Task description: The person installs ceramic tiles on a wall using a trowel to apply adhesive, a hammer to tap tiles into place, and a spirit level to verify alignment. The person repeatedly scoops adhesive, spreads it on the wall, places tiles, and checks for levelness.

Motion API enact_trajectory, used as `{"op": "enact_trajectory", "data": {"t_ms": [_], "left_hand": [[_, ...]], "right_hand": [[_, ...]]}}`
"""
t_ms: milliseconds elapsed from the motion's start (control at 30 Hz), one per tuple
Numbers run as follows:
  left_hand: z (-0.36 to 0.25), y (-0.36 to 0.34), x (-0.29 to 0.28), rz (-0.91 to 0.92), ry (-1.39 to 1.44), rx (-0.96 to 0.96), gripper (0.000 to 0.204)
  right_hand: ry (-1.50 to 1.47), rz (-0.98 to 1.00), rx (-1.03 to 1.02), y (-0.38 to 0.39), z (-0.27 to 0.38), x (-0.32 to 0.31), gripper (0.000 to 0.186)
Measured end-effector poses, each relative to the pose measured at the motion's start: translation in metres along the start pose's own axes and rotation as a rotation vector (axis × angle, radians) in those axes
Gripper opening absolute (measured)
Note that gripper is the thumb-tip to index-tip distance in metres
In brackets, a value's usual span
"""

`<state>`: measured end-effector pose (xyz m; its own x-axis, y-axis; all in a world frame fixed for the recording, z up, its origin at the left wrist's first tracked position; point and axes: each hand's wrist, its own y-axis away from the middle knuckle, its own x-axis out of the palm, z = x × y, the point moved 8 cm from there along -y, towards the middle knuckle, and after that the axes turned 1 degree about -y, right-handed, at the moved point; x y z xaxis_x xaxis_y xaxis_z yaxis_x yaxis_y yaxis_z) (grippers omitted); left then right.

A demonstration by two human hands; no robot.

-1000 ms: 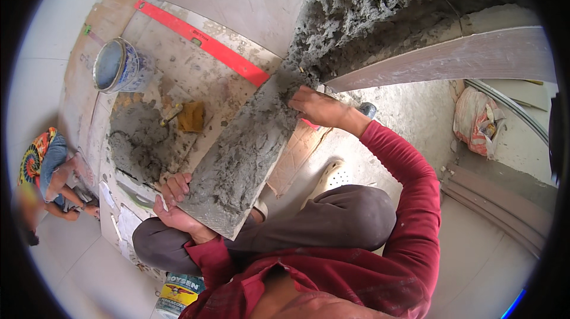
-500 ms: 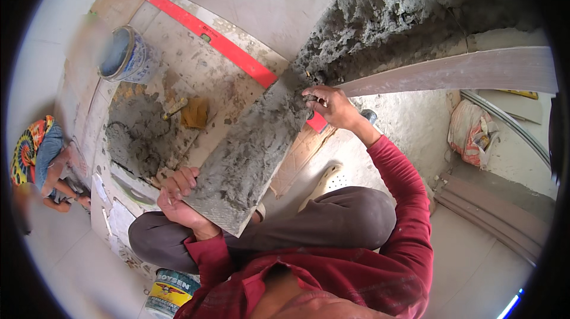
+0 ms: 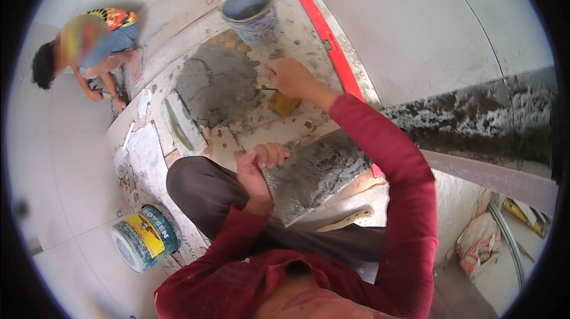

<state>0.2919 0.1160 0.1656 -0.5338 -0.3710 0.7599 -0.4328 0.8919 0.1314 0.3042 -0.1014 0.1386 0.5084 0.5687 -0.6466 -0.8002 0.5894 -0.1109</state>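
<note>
the left hand (image 3: 259, 169) is bent at the fingers against the near left edge of a mortar-coated tile (image 3: 325, 167), though whether it clamps the tile or only steadies it i cannot tell. the right hand (image 3: 292, 78) is partly curled, fingertips pointing left, just over a short yellowish tool handle (image 3: 266, 87); whether the fingers close round that handle cannot be made out. the tile lies slanted above the person's lap, its grey coat rough and uneven, with the right forearm crossing over its far right corner. near the right hand are a yellow-brown sponge-like block (image 3: 284, 105) and, to the left, a broad spread of wet mortar (image 3: 214, 84) on the stained floor covering. a plastic bucket (image 3: 256, 27) stands beyond the mortar, and a long red spirit level (image 3: 326, 37) runs along the wall base to its right. left of the mortar lies a pale flat float with a green handle (image 3: 176, 123). a teal and yellow paint pail (image 3: 146, 237) stands near the left knee. at upper left a co-worker (image 3: 110, 46) crouches, hands low to the floor.
</note>
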Motion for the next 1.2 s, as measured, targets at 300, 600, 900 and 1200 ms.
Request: {"op": "enact_trajectory", "data": {"t_ms": [300,600,900,1200], "left_hand": [[0.003,0.002,-0.004,-0.026,0.007,-0.031,0.032],[0.005,-0.001,-0.015,-0.052,-0.077,-0.024,0.031],[0.009,-0.014,0.002,0.065,0.038,-0.063,0.032],[-0.002,-0.018,-0.005,0.074,-0.024,-0.032,0.033]], "right_hand": [[0.614,0.482,-0.15,-0.053,-0.069,0.152,0.011],[0.261,0.061,0.092,0.001,-0.006,-0.05,0.021],[0.234,-0.343,0.722,0.385,-0.048,-0.148,0.024],[0.611,-0.151,0.876,0.415,-0.093,-0.094,0.034]]}}
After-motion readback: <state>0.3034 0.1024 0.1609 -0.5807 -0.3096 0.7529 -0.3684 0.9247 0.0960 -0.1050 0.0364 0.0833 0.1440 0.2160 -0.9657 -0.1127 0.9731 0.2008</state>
